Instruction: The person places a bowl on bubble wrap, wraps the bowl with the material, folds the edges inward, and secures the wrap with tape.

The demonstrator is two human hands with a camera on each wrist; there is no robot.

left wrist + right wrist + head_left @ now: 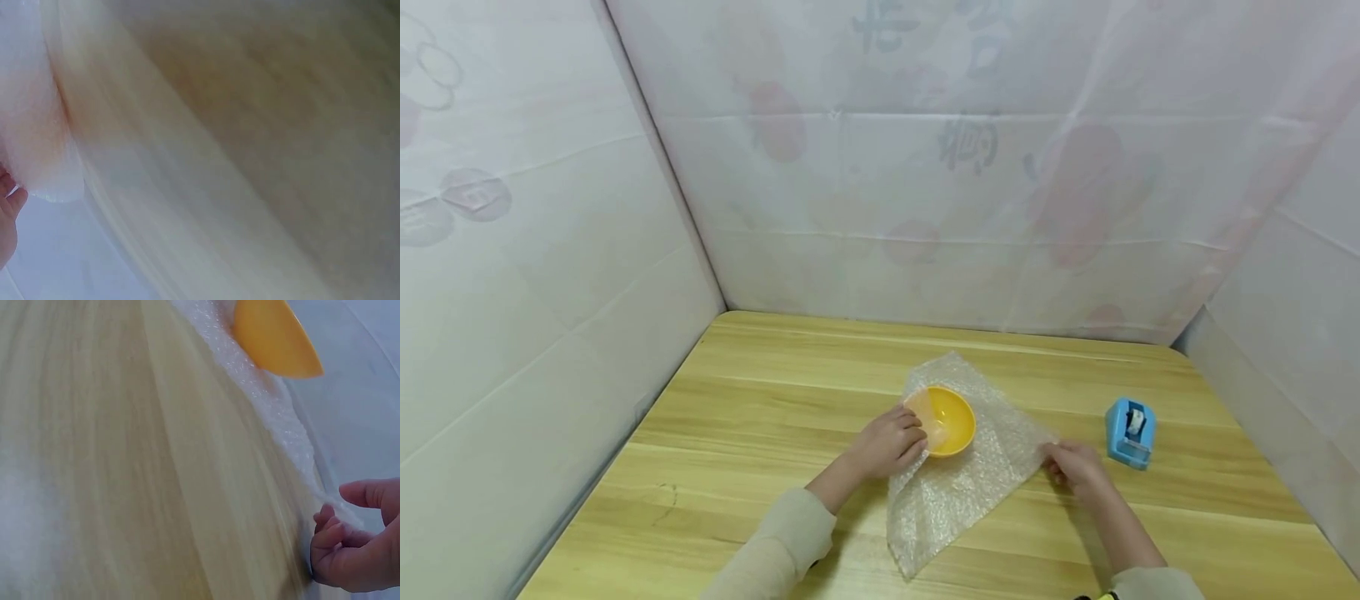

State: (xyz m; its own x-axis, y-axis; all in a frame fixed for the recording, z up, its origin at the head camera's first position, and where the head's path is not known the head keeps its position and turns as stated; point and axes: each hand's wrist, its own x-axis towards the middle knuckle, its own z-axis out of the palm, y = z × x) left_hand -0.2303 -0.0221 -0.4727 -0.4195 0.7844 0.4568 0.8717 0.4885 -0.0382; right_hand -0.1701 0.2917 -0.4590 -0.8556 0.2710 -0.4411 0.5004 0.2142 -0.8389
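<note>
A yellow bowl (958,421) sits upright on a sheet of bubble wrap (955,500) spread on the table. My left hand (891,443) grips the sheet's left part, folded up over the bowl's left rim, so the yellow shows pale through it. In the left wrist view, the fingertips (15,197) are at the lower edge of the raised wrap (44,150). My right hand (1075,468) holds the right corner of the sheet, thumb above and fingers curled below in the right wrist view. The bowl's side (272,337) rises beyond the wrap there.
A blue tape dispenser (1129,433) with a roll of tape stands on the wooden table (737,467), right of my right hand. Whitish printed cloth walls (925,208) border the table at the back and on both sides.
</note>
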